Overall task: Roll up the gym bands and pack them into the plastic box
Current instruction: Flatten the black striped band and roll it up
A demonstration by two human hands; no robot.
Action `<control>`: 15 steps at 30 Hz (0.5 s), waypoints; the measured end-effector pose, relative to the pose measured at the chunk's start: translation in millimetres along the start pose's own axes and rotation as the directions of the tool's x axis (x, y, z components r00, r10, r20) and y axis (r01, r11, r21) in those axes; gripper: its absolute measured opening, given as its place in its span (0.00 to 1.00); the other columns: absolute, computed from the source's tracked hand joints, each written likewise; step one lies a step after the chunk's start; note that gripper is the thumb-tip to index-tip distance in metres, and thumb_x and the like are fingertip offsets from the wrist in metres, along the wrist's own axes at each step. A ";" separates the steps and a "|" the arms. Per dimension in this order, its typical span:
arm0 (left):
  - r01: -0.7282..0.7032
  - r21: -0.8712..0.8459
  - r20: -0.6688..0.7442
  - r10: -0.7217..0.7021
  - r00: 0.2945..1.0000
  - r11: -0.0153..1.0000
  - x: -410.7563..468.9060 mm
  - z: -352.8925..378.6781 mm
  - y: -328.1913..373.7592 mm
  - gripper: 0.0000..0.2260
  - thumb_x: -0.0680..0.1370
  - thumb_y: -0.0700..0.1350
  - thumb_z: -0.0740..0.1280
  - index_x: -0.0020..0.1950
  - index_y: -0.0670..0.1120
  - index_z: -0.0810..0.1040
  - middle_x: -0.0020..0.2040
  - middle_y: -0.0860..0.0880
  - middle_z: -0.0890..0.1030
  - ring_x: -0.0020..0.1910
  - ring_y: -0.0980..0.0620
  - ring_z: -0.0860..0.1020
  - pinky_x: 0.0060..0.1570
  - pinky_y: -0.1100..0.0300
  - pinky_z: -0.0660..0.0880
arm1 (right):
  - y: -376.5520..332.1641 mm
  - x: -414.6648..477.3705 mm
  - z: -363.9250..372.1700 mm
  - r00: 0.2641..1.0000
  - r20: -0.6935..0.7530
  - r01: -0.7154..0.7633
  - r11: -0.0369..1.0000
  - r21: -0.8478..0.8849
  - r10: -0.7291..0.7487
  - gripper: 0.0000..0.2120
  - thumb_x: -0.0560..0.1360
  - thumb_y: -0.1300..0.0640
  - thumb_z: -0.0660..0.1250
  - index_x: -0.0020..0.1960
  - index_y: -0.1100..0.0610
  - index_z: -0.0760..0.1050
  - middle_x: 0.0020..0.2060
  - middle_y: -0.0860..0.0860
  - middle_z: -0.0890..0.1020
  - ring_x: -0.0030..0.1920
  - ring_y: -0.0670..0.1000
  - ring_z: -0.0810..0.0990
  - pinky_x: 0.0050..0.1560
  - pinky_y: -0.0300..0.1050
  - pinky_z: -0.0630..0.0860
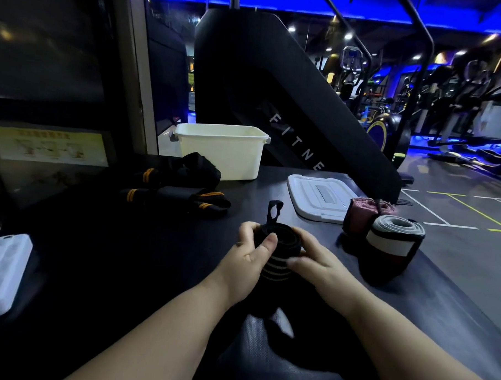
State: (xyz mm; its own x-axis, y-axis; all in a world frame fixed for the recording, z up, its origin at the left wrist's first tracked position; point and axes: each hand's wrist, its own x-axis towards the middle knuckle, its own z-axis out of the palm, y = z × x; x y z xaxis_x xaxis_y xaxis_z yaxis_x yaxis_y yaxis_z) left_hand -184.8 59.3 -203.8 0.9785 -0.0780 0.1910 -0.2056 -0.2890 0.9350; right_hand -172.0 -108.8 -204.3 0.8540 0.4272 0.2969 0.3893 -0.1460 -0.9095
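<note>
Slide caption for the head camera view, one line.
Left hand and right hand grip a black band; two rolled bands beside, open plastic box behind.

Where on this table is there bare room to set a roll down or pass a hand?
Widest: table left of the left hand, bordered by the unrolled bands behind and the white case at the left edge. Smaller: the strip between plastic box, lid and black roll. Crowded right: pink roll and grey roll beside the lid.

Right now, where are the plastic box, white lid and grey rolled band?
plastic box point(219, 157), head view, front wall.
white lid point(303, 198), head view, flat top.
grey rolled band point(392, 244), head view, white side stripe.
</note>
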 end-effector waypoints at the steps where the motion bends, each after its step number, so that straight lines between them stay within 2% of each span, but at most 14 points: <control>1: 0.007 -0.015 0.001 -0.007 1.000 1.000 1.0 1.5 -0.6 0.12 0.81 0.57 0.59 0.59 0.52 0.64 0.52 0.49 0.80 0.50 0.56 0.79 0.55 0.58 0.75 | -2.1 0.1 1.5 1.000 -0.024 -0.015 0.999 0.050 0.016 0.15 0.74 0.56 0.63 0.61 0.51 0.73 0.51 0.45 0.83 0.54 0.40 0.80 0.53 0.33 0.73; 2: 0.015 -0.029 0.003 -0.015 1.000 0.999 2.2 2.3 -1.7 0.15 0.80 0.60 0.59 0.60 0.53 0.64 0.54 0.49 0.80 0.53 0.55 0.79 0.59 0.55 0.74 | -5.9 0.4 4.0 0.998 -0.058 -0.013 0.998 0.059 0.017 0.12 0.77 0.51 0.60 0.59 0.51 0.74 0.50 0.43 0.83 0.53 0.39 0.80 0.53 0.31 0.72; 3: 0.026 -0.047 0.011 -0.025 1.000 0.999 3.1 3.5 -1.8 0.18 0.77 0.63 0.59 0.62 0.55 0.64 0.57 0.49 0.79 0.57 0.54 0.78 0.63 0.53 0.73 | -9.0 1.1 6.2 0.995 -0.103 -0.003 1.000 -0.004 0.002 0.12 0.80 0.47 0.57 0.56 0.50 0.76 0.49 0.43 0.83 0.52 0.39 0.80 0.52 0.30 0.72; 4: 0.034 -0.067 0.024 -0.033 0.999 0.997 3.0 4.7 -1.0 0.22 0.75 0.64 0.58 0.64 0.56 0.64 0.60 0.49 0.78 0.60 0.54 0.77 0.65 0.52 0.71 | -9.6 2.1 7.6 0.991 -0.135 0.008 0.998 -0.069 -0.017 0.15 0.81 0.46 0.54 0.53 0.51 0.77 0.47 0.44 0.84 0.50 0.40 0.80 0.50 0.29 0.72; 6: 0.087 -0.138 0.040 -0.082 0.996 0.987 3.3 6.5 0.8 0.26 0.76 0.66 0.57 0.70 0.55 0.65 0.65 0.51 0.76 0.65 0.55 0.73 0.70 0.53 0.66 | -10.4 4.5 9.6 0.980 -0.194 0.011 0.981 -0.194 -0.049 0.20 0.82 0.51 0.53 0.50 0.61 0.79 0.45 0.51 0.84 0.46 0.45 0.79 0.48 0.31 0.71; 8: 0.120 -0.220 0.016 -0.120 0.993 0.968 4.4 7.1 1.3 0.23 0.80 0.64 0.55 0.70 0.55 0.67 0.64 0.57 0.75 0.64 0.60 0.71 0.68 0.61 0.64 | -9.3 5.5 9.1 0.973 -0.229 -0.010 0.975 -0.223 -0.042 0.18 0.83 0.56 0.54 0.50 0.67 0.78 0.42 0.52 0.83 0.42 0.45 0.77 0.47 0.28 0.69; 10: 0.121 -0.211 -0.014 -0.127 0.992 0.970 3.7 6.9 4.6 0.13 0.83 0.58 0.53 0.63 0.56 0.70 0.56 0.61 0.76 0.54 0.67 0.72 0.56 0.70 0.65 | -9.0 6.2 9.0 0.974 -0.227 -0.021 0.982 -0.187 -0.023 0.18 0.83 0.57 0.54 0.51 0.69 0.77 0.44 0.57 0.83 0.45 0.48 0.77 0.50 0.34 0.70; 12: 0.121 -0.172 -0.042 -0.130 0.991 0.978 4.6 7.9 5.8 0.09 0.83 0.55 0.54 0.58 0.56 0.71 0.51 0.61 0.76 0.49 0.69 0.72 0.51 0.69 0.66 | -9.1 6.2 8.3 0.977 -0.213 -0.056 0.984 -0.168 0.019 0.16 0.83 0.56 0.55 0.51 0.64 0.78 0.49 0.58 0.82 0.48 0.47 0.78 0.54 0.40 0.71; 15: 0.129 -0.156 -0.047 -0.138 0.989 0.979 6.4 9.2 5.8 0.08 0.83 0.54 0.56 0.53 0.55 0.73 0.51 0.57 0.79 0.52 0.61 0.76 0.56 0.62 0.68 | -4.7 7.7 5.8 0.978 -0.172 -0.127 0.991 -0.043 0.118 0.14 0.82 0.49 0.57 0.52 0.57 0.77 0.48 0.52 0.81 0.49 0.45 0.77 0.58 0.48 0.72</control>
State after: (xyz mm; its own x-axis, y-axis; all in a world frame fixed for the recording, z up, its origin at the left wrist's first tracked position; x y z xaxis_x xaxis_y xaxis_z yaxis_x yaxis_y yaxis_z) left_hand -179.9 48.3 -199.9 0.9972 0.0072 0.0742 -0.0723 -0.1447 0.9868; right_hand -169.2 -99.7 -199.5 0.9406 0.2474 0.2326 0.2916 -0.2373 -0.9266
